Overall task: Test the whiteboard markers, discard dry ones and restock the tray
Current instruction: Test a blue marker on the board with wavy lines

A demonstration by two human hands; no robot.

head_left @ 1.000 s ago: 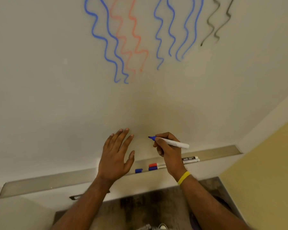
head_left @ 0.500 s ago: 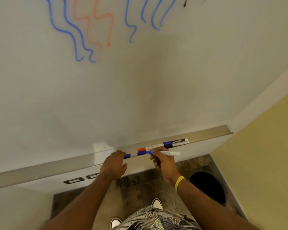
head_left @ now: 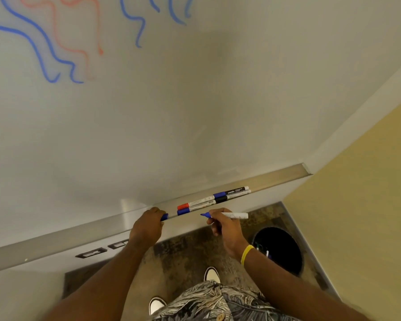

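My right hand holds an uncapped blue marker level, its tip pointing left, just in front of the metal tray. My left hand curls over the tray's edge and grips a blue cap. Several capped markers lie in the tray to the right: a red-capped one, a blue-capped one and two more further right. Blue and red test squiggles mark the whiteboard above.
A black round bin with a few discarded markers stands on the floor at the lower right, by the yellow wall. Wall sockets sit below the tray. My shoes and patterned shorts show at the bottom.
Both hands dropped from the board to the tray. My left hand went from flat on the board to gripping the blue cap at the tray. The view tilted down, showing the bin.
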